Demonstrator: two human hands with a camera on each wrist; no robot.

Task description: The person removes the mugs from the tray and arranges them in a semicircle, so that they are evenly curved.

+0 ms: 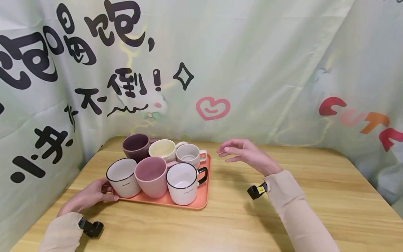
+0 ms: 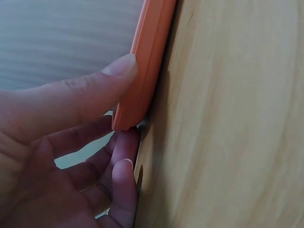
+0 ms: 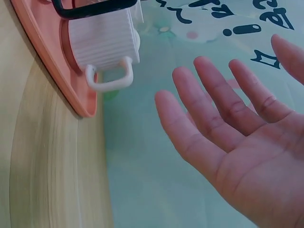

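Left hand (image 1: 89, 195) at corner of tray (image 1: 202, 198)

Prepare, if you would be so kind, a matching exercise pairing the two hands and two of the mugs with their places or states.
Column 1
1. Left hand
2. Right hand
3. Pink mug
4. Dark purple mug

Column 2
A. Front row, between two black-rimmed white mugs
B. Off the tray, holding nothing
C. Back row, leftmost
D. Gripping the tray's edge

Pairs: 1-D, 2-B, 3-A, 4-C
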